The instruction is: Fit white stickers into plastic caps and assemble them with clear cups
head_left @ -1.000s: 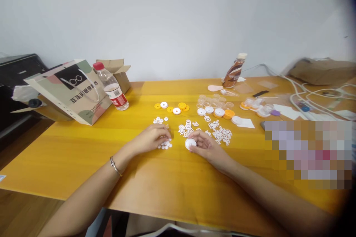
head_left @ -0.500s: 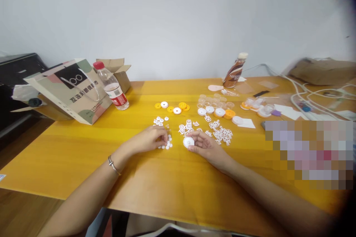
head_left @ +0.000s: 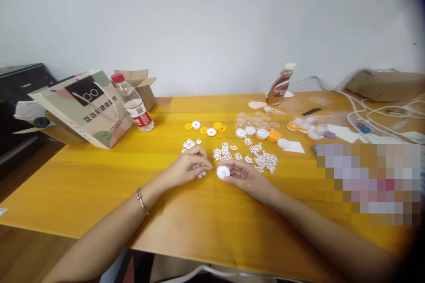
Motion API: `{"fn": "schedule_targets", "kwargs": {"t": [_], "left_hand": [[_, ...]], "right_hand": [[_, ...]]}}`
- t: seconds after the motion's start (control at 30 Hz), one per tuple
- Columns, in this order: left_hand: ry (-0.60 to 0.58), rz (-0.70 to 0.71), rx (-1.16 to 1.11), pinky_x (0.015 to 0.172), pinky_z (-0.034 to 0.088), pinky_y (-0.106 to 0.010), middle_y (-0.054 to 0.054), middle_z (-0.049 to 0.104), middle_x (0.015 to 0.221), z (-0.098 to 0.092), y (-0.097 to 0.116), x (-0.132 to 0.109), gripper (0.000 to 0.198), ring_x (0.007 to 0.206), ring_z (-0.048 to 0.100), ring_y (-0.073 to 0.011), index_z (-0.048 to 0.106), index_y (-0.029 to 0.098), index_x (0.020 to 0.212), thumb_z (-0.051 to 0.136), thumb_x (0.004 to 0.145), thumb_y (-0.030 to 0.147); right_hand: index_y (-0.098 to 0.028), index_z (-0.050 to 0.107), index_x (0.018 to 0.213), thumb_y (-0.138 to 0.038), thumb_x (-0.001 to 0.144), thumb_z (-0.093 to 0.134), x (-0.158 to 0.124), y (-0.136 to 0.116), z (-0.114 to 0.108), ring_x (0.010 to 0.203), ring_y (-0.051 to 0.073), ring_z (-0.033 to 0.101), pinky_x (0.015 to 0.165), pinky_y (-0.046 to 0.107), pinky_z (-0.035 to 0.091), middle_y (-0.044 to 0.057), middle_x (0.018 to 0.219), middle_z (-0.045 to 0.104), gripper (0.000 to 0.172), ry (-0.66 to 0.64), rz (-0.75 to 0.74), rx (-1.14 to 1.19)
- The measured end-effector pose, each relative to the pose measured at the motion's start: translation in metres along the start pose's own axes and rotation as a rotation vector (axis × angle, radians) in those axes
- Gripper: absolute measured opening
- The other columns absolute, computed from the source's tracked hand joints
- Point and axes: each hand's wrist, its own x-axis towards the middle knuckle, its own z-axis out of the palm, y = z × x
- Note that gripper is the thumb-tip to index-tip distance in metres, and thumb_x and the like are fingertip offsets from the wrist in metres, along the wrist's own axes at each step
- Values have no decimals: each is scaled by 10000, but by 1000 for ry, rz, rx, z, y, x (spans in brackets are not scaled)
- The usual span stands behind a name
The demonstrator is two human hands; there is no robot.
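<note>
I am pinching a white disc in my right hand, low over the table. My left hand is pressing its fingertips together beside it, contents unclear. Any fitting calls for careful centring.

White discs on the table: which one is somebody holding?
The white disc pinched by the right hand, beside the left hand. The other white discs lie farther back, untouched.
</note>
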Motion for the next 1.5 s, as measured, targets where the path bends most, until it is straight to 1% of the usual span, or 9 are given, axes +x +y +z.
{"fn": "schedule_targets", "kwargs": {"t": [0.1,0.23,0.43,0.6,0.73,0.87,1.03,1.27,1.5], "left_hand": [[83,-14,4,647,452,-221,-39,635,802,2,1,0,180,696,568,-98,668,192,883,524,814,277],[93,-109,-83,560,436,-195,-32,655,728,6,4,0,198,589,556,-83,665,163,879,548,793,298],[65,-126,-133,613,447,-195,-34,654,752,12,8,1,177,665,576,-93,656,146,832,555,784,284],[96,-136,-158,669,465,-218,-30,665,813,17,9,0,203,721,598,-103,608,162,951,548,795,277],[67,-110,-117,710,462,-235,-29,670,824,18,10,1,140,754,601,-115,647,167,845,535,805,241],[102,-80,-140,740,455,-249,-37,652,827,21,10,3,129,771,589,-120,656,161,807,533,802,200],[122,-87,-195,757,437,-261,-40,607,829,28,10,5,89,793,561,-122,652,159,758,571,775,192],[136,-200,-180,636,396,-230,-39,577,831,32,6,7,83,734,517,-113,639,148,716,634,722,230],[133,-240,-195,604,396,-216,-31,591,757,36,7,6,124,667,516,-98,611,128,730,617,734,251]], "right_hand": [[-210,578,1007,-296,678,668,0,-1,1,887,141,590,895,355,437,40,994,624,351,-14,10,9],[-210,590,996,-291,662,677,-1,-1,2,870,143,599,897,361,439,37,973,633,355,-12,30,11],[-215,606,981,-274,650,683,-1,1,3,832,133,603,859,334,456,24,933,645,346,-2,36,14],[-212,617,994,-277,652,682,-1,1,4,835,138,608,852,341,458,23,929,658,355,-6,44,8],[-218,625,1018,-297,642,690,-2,0,6,867,153,617,893,371,443,25,953,672,390,14,63,20],[-243,621,1052,-311,647,686,-3,0,8,897,170,620,910,392,437,23,987,674,416,6,59,16],[-256,621,1055,-299,652,682,-2,2,10,883,173,628,892,385,455,13,938,688,410,25,46,24],[-245,642,1008,-303,632,694,-2,4,11,850,172,634,871,382,470,14,909,693,384,43,60,10],[-248,665,965,-289,624,696,-3,1,13,842,172,636,866,381,467,6,862,699,345,31,64,46]]}}
